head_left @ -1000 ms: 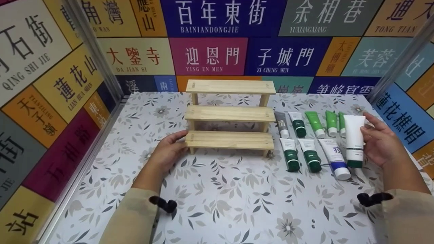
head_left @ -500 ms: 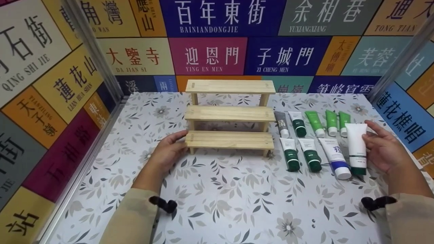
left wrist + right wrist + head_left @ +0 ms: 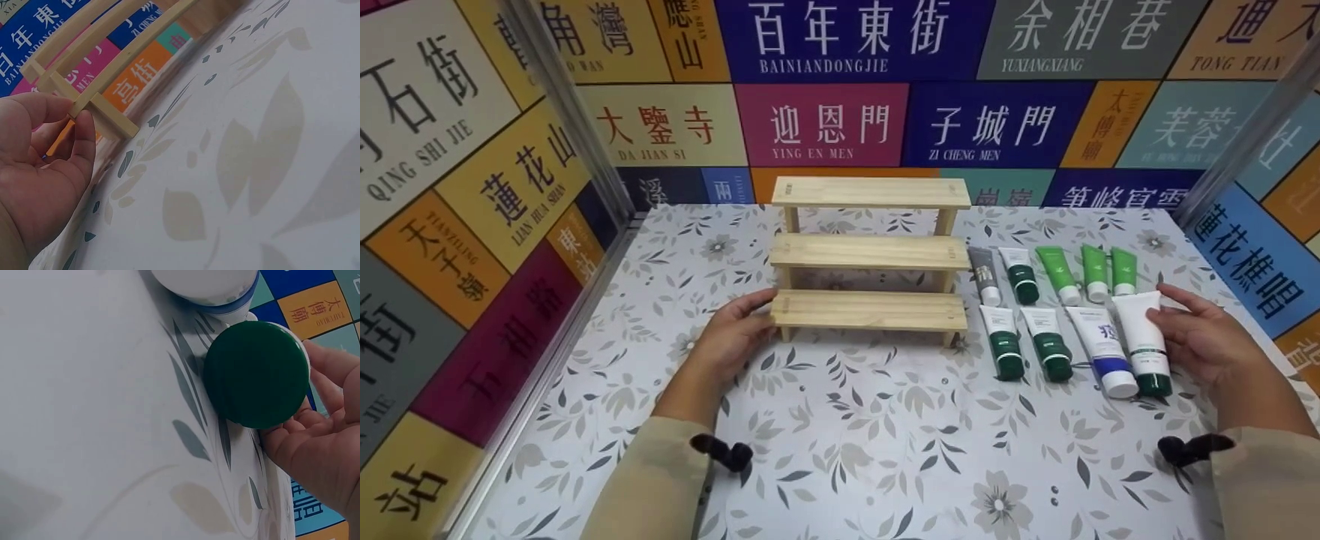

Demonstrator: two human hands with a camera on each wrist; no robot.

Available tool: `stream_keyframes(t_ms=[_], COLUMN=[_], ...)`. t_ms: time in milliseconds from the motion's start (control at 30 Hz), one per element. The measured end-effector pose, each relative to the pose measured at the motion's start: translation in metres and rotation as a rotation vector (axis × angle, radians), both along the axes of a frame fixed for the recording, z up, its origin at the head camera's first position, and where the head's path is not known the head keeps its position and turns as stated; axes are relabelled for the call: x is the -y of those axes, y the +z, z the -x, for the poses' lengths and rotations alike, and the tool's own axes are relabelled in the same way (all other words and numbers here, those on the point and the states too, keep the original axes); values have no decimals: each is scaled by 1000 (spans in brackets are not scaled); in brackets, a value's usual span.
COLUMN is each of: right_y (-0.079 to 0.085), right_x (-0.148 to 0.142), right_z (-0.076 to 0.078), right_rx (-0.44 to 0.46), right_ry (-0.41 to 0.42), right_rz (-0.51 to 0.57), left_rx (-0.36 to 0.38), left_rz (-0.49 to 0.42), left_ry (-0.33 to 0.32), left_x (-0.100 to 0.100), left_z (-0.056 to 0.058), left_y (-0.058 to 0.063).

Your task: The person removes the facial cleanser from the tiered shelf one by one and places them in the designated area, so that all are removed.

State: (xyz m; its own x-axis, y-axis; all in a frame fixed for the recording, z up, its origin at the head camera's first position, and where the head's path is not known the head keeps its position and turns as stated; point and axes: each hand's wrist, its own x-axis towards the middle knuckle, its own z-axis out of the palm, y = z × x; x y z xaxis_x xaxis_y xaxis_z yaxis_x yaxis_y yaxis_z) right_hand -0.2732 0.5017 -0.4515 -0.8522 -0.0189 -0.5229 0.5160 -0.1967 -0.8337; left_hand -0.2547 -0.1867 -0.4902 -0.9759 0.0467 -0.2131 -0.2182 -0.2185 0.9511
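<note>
At the left end of the lowest step, my left hand (image 3: 733,335) pinches the three-tier wooden display stand (image 3: 870,309); the left wrist view shows thumb and fingers at the board's corner (image 3: 84,104). On the right, my right hand (image 3: 1211,341) holds a white squeeze tube (image 3: 1140,330) with a dark green cap (image 3: 257,375). This tube lies low over the table, cap toward me, beside a white tube with a blue band (image 3: 1102,349). Its cap fills the middle of the right wrist view, hiding most of the tube body.
Several other tubes lie in two rows right of the stand: a grey tube (image 3: 985,276), green tubes (image 3: 1057,274), and white tubes with green caps (image 3: 1002,341). Sign-covered panels (image 3: 825,124) wall in the back and sides of the flower-patterned table (image 3: 870,450).
My right hand has brought the white tube down and toward me, from above the row to beside the blue-banded tube. The left hand and the stand have stayed put.
</note>
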Motion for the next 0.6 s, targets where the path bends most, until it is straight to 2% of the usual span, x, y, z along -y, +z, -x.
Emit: stream_keyframes(t_ms=[200, 433, 600], right_y=[0, 4, 5], right_x=[3, 6, 6], right_z=[2, 3, 3], right_rx=[31, 40, 54], right_ry=[26, 103, 79], right_rz=[-97, -175, -196], left_rx=[1, 3, 3], left_rz=[-5, -6, -4], left_ry=[-5, -8, -6], left_x=[-1, -1, -1], left_z=[0, -1, 0], left_y=[1, 0, 0])
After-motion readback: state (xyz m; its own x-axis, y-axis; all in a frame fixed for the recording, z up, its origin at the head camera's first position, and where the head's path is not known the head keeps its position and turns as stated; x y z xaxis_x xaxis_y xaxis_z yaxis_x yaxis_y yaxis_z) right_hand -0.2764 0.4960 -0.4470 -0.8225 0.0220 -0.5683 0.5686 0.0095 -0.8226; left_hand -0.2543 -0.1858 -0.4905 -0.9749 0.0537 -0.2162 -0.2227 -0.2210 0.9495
